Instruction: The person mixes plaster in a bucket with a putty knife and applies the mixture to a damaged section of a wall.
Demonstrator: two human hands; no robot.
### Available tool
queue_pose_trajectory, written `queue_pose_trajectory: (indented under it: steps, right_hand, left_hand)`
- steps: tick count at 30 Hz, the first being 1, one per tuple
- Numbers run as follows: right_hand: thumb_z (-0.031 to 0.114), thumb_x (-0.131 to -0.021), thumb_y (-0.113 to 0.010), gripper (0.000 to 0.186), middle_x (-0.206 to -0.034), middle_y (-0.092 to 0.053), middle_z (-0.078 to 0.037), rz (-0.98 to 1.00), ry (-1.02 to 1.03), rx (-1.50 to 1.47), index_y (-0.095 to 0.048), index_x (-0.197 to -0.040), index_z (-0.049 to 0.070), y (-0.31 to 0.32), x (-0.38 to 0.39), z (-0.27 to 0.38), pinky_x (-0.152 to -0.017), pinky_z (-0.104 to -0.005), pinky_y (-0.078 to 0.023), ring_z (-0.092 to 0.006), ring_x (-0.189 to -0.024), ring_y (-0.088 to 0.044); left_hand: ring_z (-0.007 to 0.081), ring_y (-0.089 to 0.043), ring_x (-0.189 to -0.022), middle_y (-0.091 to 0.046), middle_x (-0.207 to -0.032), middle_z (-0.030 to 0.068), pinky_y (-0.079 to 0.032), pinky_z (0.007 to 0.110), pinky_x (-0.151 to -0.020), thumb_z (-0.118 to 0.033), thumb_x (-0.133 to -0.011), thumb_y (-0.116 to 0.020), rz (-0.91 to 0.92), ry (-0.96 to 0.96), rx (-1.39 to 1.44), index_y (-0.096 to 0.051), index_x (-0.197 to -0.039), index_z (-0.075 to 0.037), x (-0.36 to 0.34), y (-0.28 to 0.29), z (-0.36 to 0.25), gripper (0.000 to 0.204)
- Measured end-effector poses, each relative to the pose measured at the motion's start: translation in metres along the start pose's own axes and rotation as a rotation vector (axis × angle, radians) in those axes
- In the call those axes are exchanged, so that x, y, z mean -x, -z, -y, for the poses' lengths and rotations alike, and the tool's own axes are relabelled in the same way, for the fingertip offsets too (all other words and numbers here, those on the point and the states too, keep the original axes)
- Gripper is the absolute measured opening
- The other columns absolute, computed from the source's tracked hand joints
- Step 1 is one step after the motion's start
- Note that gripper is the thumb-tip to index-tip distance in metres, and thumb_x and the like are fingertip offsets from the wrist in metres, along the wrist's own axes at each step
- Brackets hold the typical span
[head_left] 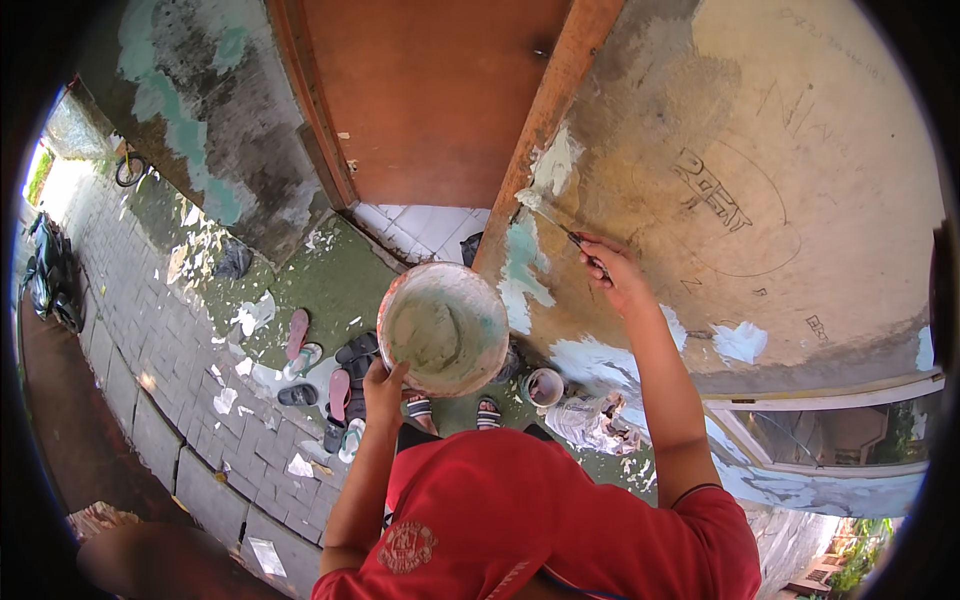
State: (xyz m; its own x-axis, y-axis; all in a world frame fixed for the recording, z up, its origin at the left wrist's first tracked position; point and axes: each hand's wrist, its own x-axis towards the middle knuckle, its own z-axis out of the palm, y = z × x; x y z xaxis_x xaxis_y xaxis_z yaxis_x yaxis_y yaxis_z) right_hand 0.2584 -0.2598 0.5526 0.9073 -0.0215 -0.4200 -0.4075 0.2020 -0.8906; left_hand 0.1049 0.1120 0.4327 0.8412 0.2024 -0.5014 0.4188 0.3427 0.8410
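Note:
My left hand (384,392) grips the near left rim of a round reddish basin (492,340), its inside smeared pale. Grey-green wet filler (420,325) lies in the basin. Out to the right, my right hand (612,270) is closed round the dark handle of a putty knife (556,222). Pale paste coats the blade's end, which is at the wall (740,120) beside the wooden door frame (560,95). A fresh-looking pale patch (556,165) is just above the blade, and a turquoise patch (522,265) is below it.
A brown door (430,100) stands behind the basin. Sandals (340,393), paint flakes (255,313) and a dark bag (233,260) lie on the floor. A small bucket (544,387) and a crumpled sack (595,422) sit by the wall, near a low window (830,430).

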Motion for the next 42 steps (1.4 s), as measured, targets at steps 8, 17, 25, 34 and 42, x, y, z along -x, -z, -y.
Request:
queue_pose_trajectory:
  steps: [8, 17, 25, 34, 42]
  right_hand:
    - [0.011, -0.088, -0.062, 0.014, -0.076, -0.056, -0.003, 0.04, -0.134, -0.207, -0.057, -0.099, 0.004, 0.013, -0.026, 0.01, -0.037, -0.0189, -0.023, -0.0044, -0.047, -0.036]
    - [0.003, -0.088, -0.058, 0.007, -0.075, -0.055, -0.008, -0.031, -0.129, -0.521, -0.051, -0.089, 0.001, 0.008, -0.043, 0.015, -0.036, -0.0185, -0.022, -0.0051, -0.046, -0.037]
    - [0.002, -0.089, -0.055, 0.008, -0.074, -0.053, -0.008, -0.111, -0.069, -0.658, -0.05, -0.095, 0.004, -0.014, -0.031, 0.025, -0.036, -0.0185, -0.023, -0.0059, -0.046, -0.037]
    - [0.003, -0.091, -0.052, 0.004, -0.075, -0.053, -0.009, -0.086, -0.064, -0.63, -0.048, -0.093, 0.004, -0.003, -0.019, 0.03, -0.037, -0.0201, -0.025, -0.0064, -0.047, -0.037]
    - [0.009, -0.093, -0.053, 0.009, -0.076, -0.052, -0.005, -0.103, -0.083, -0.472, -0.048, -0.092, 0.002, -0.023, 0.029, 0.016, -0.035, -0.0191, -0.024, -0.0052, -0.046, -0.035]
  left_hand:
    - [0.013, -0.066, -0.066, -0.063, -0.085, 0.0038, -0.057, 0.025, -0.049, -0.011, -0.086, -0.064, -0.005, 0.003, 0.013, -0.059, -0.114, -0.003, -0.006, 0.009, 0.002, 0.029]
    - [0.0187, -0.069, -0.069, -0.068, -0.09, 0.0106, -0.059, 0.029, -0.054, -0.009, -0.086, -0.062, 0.027, 0.002, 0.037, -0.058, -0.114, 0.0, -0.011, 0.009, 0.008, 0.029]
    - [0.0181, -0.068, -0.068, -0.067, -0.09, 0.0103, -0.058, 0.028, -0.054, -0.009, -0.087, -0.06, 0.018, 0.019, 0.011, -0.056, -0.114, 0.0, -0.007, 0.005, 0.007, 0.029]
    - [0.0165, -0.068, -0.067, -0.066, -0.086, 0.0076, -0.057, 0.027, -0.054, -0.012, -0.086, -0.062, 0.009, 0.001, -0.02, -0.057, -0.111, -0.001, -0.005, 0.013, 0.008, 0.027]
    - [0.0163, -0.065, -0.063, -0.064, -0.082, 0.0072, -0.056, 0.028, -0.053, -0.01, -0.086, -0.063, -0.023, 0.007, 0.012, -0.06, -0.104, 0.0, -0.002, 0.021, 0.006, 0.021]
